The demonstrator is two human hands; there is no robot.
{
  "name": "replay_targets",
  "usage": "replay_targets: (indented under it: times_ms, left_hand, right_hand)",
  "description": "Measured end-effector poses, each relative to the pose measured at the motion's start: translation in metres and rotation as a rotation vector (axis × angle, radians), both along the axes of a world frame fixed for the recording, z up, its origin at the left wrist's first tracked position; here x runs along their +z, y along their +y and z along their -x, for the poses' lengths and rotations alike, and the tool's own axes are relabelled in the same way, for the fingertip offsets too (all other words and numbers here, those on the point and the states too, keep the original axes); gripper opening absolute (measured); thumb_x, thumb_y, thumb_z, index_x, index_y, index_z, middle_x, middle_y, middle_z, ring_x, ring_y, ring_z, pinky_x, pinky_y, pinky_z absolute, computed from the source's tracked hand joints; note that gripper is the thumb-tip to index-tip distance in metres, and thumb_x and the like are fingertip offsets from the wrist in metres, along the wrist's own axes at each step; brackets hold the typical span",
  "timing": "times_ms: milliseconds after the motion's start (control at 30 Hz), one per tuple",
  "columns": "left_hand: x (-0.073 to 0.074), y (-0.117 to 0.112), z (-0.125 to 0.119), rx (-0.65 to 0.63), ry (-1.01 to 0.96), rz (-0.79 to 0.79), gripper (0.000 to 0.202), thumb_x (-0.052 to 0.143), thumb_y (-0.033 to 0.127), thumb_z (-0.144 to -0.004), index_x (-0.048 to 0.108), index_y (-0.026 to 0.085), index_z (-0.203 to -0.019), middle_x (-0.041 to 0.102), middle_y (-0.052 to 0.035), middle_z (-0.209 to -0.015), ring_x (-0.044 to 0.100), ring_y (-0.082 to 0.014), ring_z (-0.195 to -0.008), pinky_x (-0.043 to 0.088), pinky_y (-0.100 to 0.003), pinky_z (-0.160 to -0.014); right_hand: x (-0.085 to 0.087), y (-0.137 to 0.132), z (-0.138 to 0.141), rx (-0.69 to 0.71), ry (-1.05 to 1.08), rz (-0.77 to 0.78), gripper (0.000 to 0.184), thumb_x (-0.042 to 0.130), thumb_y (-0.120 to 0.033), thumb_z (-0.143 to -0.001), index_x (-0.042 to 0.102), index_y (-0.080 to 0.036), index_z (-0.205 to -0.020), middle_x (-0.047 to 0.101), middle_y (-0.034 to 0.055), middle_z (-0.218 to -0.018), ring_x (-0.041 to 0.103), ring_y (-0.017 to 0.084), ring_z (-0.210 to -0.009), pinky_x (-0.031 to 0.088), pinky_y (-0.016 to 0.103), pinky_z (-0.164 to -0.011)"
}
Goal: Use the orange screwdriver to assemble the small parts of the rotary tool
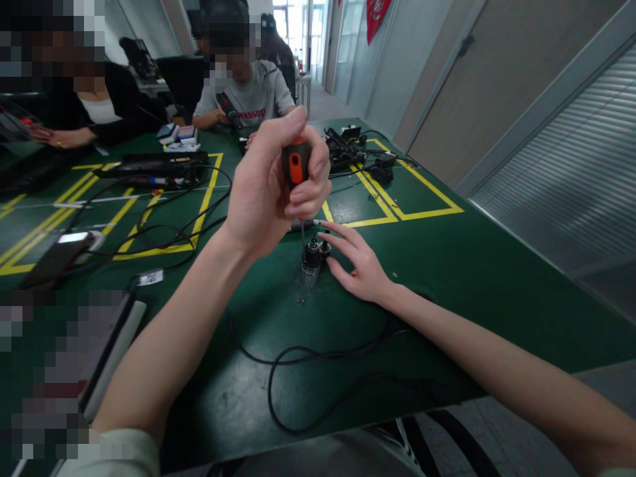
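My left hand is raised over the middle of the green table, fingers wrapped round the black-and-orange handle of a screwdriver. Its thin shaft points straight down into a small black cylindrical part standing on the table. My right hand rests on the table just right of that part, fingers spread, with fingertips touching a second small black piece beside it.
A black cable loops across the table near me. A phone and more cables lie at the left. Yellow tape lines mark the table. Black gear sits at the far side. Two other people sit across the table.
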State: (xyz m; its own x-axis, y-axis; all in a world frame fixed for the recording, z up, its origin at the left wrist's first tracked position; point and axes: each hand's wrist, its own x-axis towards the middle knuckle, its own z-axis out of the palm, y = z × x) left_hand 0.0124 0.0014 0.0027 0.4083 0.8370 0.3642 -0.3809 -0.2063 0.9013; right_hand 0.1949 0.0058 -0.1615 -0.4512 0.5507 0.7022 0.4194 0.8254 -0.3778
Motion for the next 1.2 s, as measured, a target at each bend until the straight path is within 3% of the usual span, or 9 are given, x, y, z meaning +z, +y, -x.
replay_targets:
  times_ms: [133,300,500,633,733,900,1000,1133,1200]
  left_hand:
    - [-0.001,0.001,0.000,-0.025,-0.027,-0.007,0.061,0.065,0.067,-0.087,0.046,0.019,-0.055,0.020,0.0064,-0.047,0.015,-0.0046,-0.038,0.009,-0.023,-0.040]
    - [-0.003,-0.001,0.002,-0.080,-0.063,-0.023,0.048,0.066,0.050,-0.094,0.057,0.016,-0.062,0.032,0.0058,-0.046,0.024,-0.0039,-0.038,0.019,-0.019,-0.039]
    - [-0.007,-0.003,0.000,-0.035,-0.002,-0.070,0.038,0.066,0.043,-0.093,0.057,0.017,-0.066,0.050,0.0031,-0.053,0.047,-0.0063,-0.040,0.033,-0.018,-0.039]
    - [-0.006,-0.003,-0.003,0.045,-0.006,-0.055,0.040,0.065,0.046,-0.094,0.052,0.018,-0.068,0.047,0.0050,-0.050,0.033,-0.0028,-0.034,0.020,-0.017,-0.036]
    - [-0.004,-0.003,0.000,0.011,-0.053,-0.018,0.038,0.056,0.045,-0.100,0.051,0.019,-0.072,0.041,0.0066,-0.045,0.022,-0.0024,-0.032,0.012,-0.019,-0.037]
    - [-0.002,-0.001,0.007,-0.034,-0.030,0.009,0.052,0.054,0.065,-0.096,0.063,0.017,-0.079,0.038,0.0049,-0.049,0.027,-0.0052,-0.038,0.020,-0.022,-0.040]
    - [-0.004,-0.001,0.005,-0.032,-0.045,-0.002,0.044,0.058,0.052,-0.099,0.066,0.015,-0.077,0.042,0.0035,-0.050,0.034,-0.0056,-0.039,0.024,-0.022,-0.042]
    - [-0.007,-0.005,0.000,0.019,-0.098,-0.012,0.030,0.051,0.025,-0.103,0.059,0.015,-0.075,0.056,0.0011,-0.066,0.054,-0.0070,-0.049,0.038,-0.020,-0.048]
    - [-0.007,-0.006,-0.002,0.060,-0.097,-0.015,0.026,0.051,0.019,-0.101,0.053,0.017,-0.076,0.057,0.0024,-0.069,0.051,-0.0054,-0.046,0.034,-0.018,-0.045]
  right_hand:
    - [0.002,-0.002,0.000,0.113,0.010,-0.071,0.045,0.053,-0.021,-0.101,0.056,-0.023,-0.146,0.066,0.0162,-0.141,0.061,0.032,-0.135,0.051,0.059,-0.112]
    - [-0.005,-0.003,0.002,0.134,0.017,-0.027,0.041,0.057,-0.027,-0.103,0.058,-0.021,-0.143,0.077,0.0139,-0.122,0.073,0.029,-0.113,0.061,0.049,-0.097]
    - [-0.018,-0.001,0.005,0.147,0.035,0.098,0.051,0.066,-0.032,-0.100,0.055,-0.018,-0.147,0.075,0.0146,-0.130,0.075,0.027,-0.115,0.063,0.043,-0.098]
    - [-0.020,0.000,0.006,0.163,0.044,0.151,0.051,0.066,-0.030,-0.100,0.053,-0.019,-0.148,0.078,0.0124,-0.120,0.078,0.025,-0.106,0.065,0.041,-0.093]
    - [-0.019,0.000,0.006,0.161,0.048,0.156,0.050,0.067,-0.030,-0.099,0.055,-0.019,-0.146,0.078,0.0125,-0.117,0.078,0.025,-0.099,0.066,0.040,-0.089]
    - [-0.017,-0.001,0.006,0.151,0.056,0.168,0.049,0.070,-0.030,-0.098,0.056,-0.018,-0.143,0.078,0.0120,-0.112,0.078,0.024,-0.095,0.066,0.040,-0.086]
    - [-0.017,-0.001,0.006,0.156,0.066,0.167,0.048,0.070,-0.029,-0.097,0.056,-0.019,-0.143,0.079,0.0116,-0.112,0.078,0.024,-0.095,0.066,0.040,-0.086]
    - [-0.019,-0.001,0.005,0.166,0.083,0.168,0.049,0.071,-0.029,-0.098,0.056,-0.020,-0.143,0.079,0.0107,-0.110,0.079,0.024,-0.097,0.066,0.039,-0.089]
    - [-0.019,-0.001,0.004,0.168,0.086,0.173,0.050,0.071,-0.028,-0.097,0.056,-0.020,-0.144,0.080,0.0107,-0.111,0.080,0.024,-0.098,0.066,0.040,-0.090]
